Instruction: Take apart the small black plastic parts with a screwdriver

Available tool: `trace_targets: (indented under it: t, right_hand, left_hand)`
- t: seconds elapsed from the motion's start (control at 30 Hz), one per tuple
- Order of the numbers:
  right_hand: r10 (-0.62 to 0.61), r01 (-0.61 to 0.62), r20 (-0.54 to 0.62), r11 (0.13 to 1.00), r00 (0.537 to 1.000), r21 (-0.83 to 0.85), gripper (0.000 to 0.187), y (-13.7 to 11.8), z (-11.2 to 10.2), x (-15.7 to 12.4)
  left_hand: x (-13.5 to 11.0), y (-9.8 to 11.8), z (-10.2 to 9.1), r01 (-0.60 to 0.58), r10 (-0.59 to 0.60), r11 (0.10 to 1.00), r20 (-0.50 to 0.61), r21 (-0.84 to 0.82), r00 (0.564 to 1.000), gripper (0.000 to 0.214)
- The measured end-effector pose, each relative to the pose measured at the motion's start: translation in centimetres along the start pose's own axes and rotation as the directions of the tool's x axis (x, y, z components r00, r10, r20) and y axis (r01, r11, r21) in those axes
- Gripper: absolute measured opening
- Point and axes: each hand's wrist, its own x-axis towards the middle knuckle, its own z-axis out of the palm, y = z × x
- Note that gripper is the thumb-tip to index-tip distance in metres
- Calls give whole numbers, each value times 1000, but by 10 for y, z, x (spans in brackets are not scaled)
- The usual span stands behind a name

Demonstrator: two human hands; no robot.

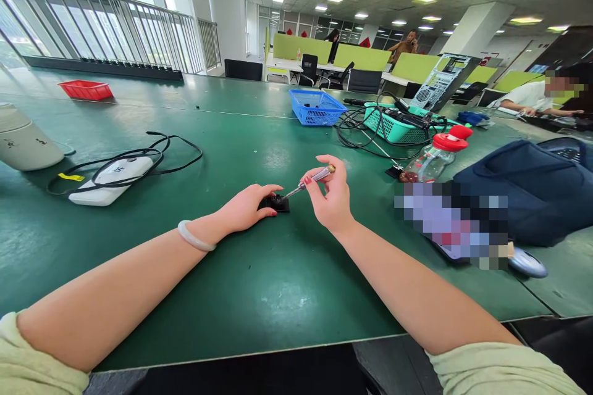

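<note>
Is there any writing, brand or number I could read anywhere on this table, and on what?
None can be read.
White device: a small dark mark on top, too blurred to read.
Yellow tag on its cable: no legible text.
White jug: tiny dark marks, too small.
Flat thing by the dark bag: blurred out.
Screwdriver in the right hand and black part under the left hand: no lettering visible.

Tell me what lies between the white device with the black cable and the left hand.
Only bare green table lies between the white device and the left hand, as the head view shows.
</note>
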Motion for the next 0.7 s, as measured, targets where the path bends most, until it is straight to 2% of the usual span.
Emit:
trace_targets:
  t: [0.23,0.53,0.7]
  right_hand:
    - [-26,33,162,998,986,-44,32,-2,1,-1]
    - [-21,22,83,1000,996,-6,31,-4,-1,-1]
    - [-27,26,143,1000,989,6,32,-3,1,-2]
  left_hand:
    - [0,2,0,-17,16,999,-18,-31,1000,36]
    - [-2,5,-1,2,-2,1000,-58,1,998,43]
    - [0,4,0,-14,15,1000,-83,13,996,32]
